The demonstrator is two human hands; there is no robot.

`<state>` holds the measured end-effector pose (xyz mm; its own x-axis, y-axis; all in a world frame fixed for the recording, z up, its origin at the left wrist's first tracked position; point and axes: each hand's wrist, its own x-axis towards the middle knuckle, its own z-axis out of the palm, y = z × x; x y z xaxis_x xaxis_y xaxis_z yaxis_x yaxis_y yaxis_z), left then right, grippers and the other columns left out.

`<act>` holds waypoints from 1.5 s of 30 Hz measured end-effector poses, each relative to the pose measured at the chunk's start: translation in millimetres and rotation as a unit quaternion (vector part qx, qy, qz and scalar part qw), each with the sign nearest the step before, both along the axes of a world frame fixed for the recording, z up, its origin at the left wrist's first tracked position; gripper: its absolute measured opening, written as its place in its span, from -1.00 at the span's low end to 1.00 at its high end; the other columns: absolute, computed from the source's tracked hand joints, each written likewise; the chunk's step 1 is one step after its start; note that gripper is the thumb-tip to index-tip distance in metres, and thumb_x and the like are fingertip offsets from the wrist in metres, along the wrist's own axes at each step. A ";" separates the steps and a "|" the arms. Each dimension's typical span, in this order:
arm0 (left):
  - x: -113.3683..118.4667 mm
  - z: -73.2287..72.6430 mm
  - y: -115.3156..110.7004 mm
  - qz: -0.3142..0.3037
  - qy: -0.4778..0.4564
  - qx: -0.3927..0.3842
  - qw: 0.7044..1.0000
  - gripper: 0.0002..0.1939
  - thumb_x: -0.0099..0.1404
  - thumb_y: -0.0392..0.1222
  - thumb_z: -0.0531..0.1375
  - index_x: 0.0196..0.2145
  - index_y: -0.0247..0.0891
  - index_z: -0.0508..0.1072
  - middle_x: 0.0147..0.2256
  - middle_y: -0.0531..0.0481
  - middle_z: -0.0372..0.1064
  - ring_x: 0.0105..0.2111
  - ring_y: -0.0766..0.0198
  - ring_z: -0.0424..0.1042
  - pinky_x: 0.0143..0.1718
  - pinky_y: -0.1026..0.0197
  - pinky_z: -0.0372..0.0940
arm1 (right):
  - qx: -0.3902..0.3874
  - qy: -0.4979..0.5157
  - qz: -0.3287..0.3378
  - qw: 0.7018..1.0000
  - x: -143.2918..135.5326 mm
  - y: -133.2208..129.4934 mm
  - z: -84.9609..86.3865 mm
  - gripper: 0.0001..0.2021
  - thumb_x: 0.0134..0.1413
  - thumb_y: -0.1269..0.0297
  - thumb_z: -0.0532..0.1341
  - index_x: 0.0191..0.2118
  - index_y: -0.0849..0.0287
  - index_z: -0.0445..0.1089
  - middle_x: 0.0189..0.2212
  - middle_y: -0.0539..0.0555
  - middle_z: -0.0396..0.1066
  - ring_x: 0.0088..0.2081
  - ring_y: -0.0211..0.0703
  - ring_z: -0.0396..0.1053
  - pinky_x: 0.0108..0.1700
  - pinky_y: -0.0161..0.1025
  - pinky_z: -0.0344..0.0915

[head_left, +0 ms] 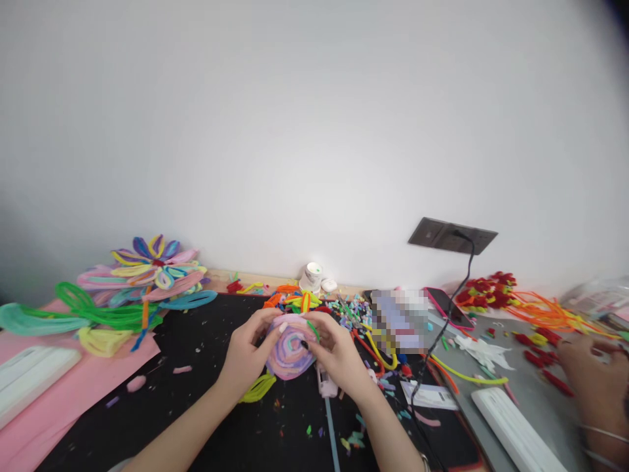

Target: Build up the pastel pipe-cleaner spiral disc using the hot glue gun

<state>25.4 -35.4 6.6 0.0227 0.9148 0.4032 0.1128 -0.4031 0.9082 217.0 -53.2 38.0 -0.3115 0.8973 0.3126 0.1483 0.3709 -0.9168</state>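
Between my two hands is a round pastel spiral of pipe cleaners (293, 351), pink, lilac and peach, with its flat face toward me. My left hand (253, 344) grips its left edge, thumb on the front. On the other side my right hand (334, 344) holds the upper right rim, where a bit of green pipe cleaner shows by the thumb. Behind the spiral lie orange and yellow pipe cleaner pieces (304, 300). A yellow-green looped bundle (259, 388) is just under my left hand, and a pale pink glue gun (326, 381) lies below the right one.
Colourful pipe cleaner flowers (157, 265) and green bundles (113, 316) sit at the left. Pipe cleaner scraps (348, 311) litter the black mat (196, 419). A black cable (449, 305) hangs from the wall socket (452, 235). Another person's hand (592, 367) works at the right.
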 end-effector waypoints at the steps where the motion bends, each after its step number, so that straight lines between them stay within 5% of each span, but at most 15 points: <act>1: 0.4 0.5 0.1 -0.001 -0.011 -0.005 1.000 -0.78 0.27 -0.13 0.19 -0.14 -0.23 0.43 -0.24 -0.06 0.52 -0.23 0.18 0.53 -0.17 0.17 0.42 | -0.005 0.015 0.001 1.000 -0.1 0.3 0.2 -0.56 0.09 0.57 0.15 0.05 0.01 0.35 0.04 0.05 0.42 0.06 -0.14 0.40 0.07 -0.22 0.33; 16: 0.0 1.7 0.3 0.055 0.006 0.008 0.998 -0.82 0.20 -0.13 0.24 -0.27 -0.26 0.50 -0.35 -0.07 0.56 -0.36 0.17 0.55 -0.30 0.19 0.45 | -0.023 0.061 -0.015 0.998 -2.3 1.2 1.3 -0.61 0.09 0.52 0.18 0.04 0.05 0.34 0.01 0.09 0.44 0.04 -0.12 0.43 0.06 -0.20 0.36; 45: -0.3 -0.8 0.1 0.037 0.018 0.030 0.999 -0.86 0.24 -0.13 0.22 -0.32 -0.26 0.49 -0.39 -0.04 0.50 -0.36 0.19 0.51 -0.31 0.20 0.41 | 0.009 0.014 -0.026 1.000 -0.3 0.9 1.7 -0.62 0.13 0.50 0.17 0.05 0.06 0.35 0.03 0.10 0.43 0.04 -0.11 0.42 0.09 -0.18 0.34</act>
